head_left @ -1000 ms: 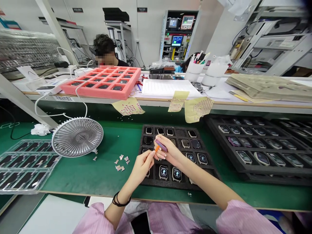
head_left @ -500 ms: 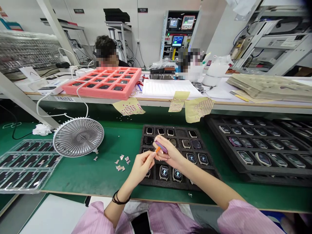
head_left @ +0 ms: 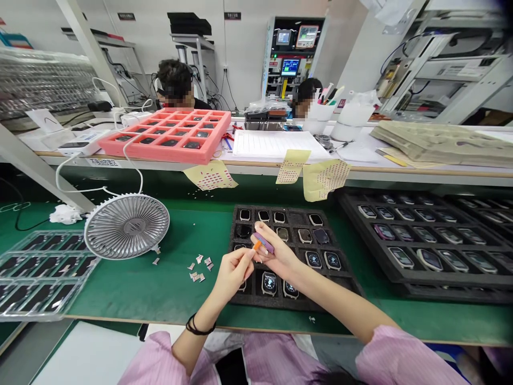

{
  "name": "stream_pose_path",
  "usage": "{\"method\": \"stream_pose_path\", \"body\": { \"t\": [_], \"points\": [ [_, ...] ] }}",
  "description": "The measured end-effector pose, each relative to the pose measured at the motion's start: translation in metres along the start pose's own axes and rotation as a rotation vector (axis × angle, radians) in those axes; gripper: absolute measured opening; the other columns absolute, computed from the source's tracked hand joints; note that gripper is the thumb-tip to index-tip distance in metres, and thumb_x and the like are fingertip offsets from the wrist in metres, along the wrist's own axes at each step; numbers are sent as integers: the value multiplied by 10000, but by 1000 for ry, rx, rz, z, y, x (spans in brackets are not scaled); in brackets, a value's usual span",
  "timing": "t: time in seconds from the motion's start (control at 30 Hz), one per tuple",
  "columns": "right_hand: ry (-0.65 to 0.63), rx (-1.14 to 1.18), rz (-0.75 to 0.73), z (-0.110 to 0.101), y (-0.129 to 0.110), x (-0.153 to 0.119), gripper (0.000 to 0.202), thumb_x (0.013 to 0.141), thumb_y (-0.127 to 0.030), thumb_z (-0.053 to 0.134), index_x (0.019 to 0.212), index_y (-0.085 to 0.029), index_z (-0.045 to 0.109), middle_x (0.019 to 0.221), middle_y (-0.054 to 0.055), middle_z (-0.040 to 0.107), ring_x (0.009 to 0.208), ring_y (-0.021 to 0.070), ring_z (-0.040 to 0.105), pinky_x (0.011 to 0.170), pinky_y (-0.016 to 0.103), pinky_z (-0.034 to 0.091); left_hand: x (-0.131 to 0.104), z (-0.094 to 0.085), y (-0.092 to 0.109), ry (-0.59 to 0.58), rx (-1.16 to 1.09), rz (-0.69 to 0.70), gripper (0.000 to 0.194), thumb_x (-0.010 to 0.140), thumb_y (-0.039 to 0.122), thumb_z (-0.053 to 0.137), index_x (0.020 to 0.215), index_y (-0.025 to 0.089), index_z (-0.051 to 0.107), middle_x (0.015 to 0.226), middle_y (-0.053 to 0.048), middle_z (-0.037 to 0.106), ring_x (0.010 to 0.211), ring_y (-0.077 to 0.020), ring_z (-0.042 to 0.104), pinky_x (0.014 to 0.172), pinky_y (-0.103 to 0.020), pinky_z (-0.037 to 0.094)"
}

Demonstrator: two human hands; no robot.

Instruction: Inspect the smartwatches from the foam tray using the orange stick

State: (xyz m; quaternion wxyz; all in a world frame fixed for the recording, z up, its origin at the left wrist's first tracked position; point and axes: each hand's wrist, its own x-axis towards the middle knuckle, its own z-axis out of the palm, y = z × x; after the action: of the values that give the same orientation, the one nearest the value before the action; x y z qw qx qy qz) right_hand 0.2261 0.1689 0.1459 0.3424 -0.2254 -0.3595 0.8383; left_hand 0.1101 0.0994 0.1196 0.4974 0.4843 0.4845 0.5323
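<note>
Above the black foam tray [head_left: 296,216], my right hand [head_left: 280,255] grips a purple watch body [head_left: 265,243] tilted on edge between thumb and fingers. My left hand [head_left: 234,270] pinches a small orange tool or strip [head_left: 257,245], whose end meets the watch's side; its exact kind is too small to tell. Several watches sit in the tray's pockets below, some with lit dials, such as the lit watch [head_left: 269,283] just under my hands. Part of the tray is hidden by my hands and right forearm.
Small scraps [head_left: 195,276] lie left of my hands, near a grey fan [head_left: 128,227]. A clear plastic tray [head_left: 86,270] holds dark parts at far left. More foam trays of watches [head_left: 433,278] stand at right. A pink foam tray [head_left: 208,155] rests on the shelf; two people sit beyond.
My hands keep nearly the same pose, with the orange piece still against the purple watch. The view has shifted slightly. The person at the back right has lowered their head.
</note>
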Motion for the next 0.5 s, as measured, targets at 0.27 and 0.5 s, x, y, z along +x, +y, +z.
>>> {"method": "stream_pose_path", "body": {
  "t": [0.27, 0.5],
  "points": [
    [64, -71, -50, -6, 6, 4, 362, 737, -435, 751, 816, -232, 462, 432, -133, 409, 325, 27, 181, 347, 165, 128, 6, -1, -2, 16, -56, -44, 544, 770, 701, 555, 670, 167, 533, 381, 98, 330, 335, -37, 222, 364, -198, 154],
    [100, -419, -130, -13, 21, 8, 334, 777, -504, 683, 839, -238, 491, 552, -92, 462, 392, 54, 344, 349, 153, 201, 7, -1, -3, 89, -46, -49, 513, 748, 662, 612, 634, 185, 461, 407, 106, 299, 357, -34, 203, 364, -188, 156]
  ]
}}
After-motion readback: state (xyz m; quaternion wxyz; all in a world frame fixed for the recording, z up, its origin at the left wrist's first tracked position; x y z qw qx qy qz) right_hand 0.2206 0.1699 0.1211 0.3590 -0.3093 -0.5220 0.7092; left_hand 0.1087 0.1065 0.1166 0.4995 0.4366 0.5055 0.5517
